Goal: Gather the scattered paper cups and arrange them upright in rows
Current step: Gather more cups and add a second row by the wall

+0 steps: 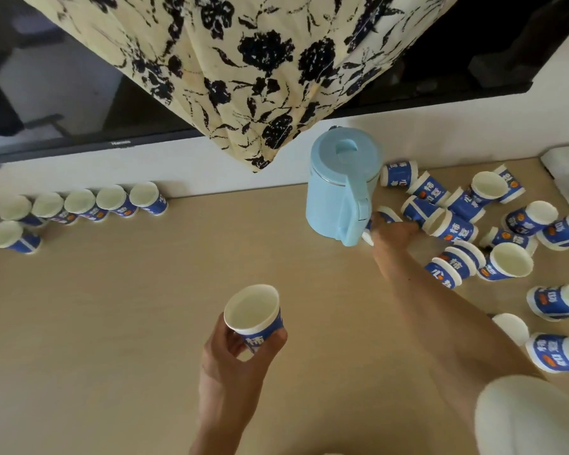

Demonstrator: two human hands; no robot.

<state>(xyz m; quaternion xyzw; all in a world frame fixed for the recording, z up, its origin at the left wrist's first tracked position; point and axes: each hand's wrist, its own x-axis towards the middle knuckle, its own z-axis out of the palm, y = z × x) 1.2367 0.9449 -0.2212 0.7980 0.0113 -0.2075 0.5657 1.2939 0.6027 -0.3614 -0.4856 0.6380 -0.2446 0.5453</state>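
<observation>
head view. grips a cup point(253, 318) upright over the beige table point(128, 307) with the left hand point(240, 353), fingers and thumb clamped round its blue wall, open mouth toward the camera. reaches with the right hand point(396, 233) past the handle of a pale blue kettle point(340, 188), fingers curled over a tipped cup point(385, 215) lying just beside the kettle. to the right of that, scattered cups point(519, 221) on the table, most on their sides. far left, along the wall, a row of upright cups point(79, 205), one more in front of its left end. on every cup, a blue band with large white chinese characters, among them 柿, and a small orange mark. above, a television point(63, 93) with a brand mark on its lower frame, too blurred to read, partly under a cream cloth point(260, 77) printed with black flowers.
</observation>
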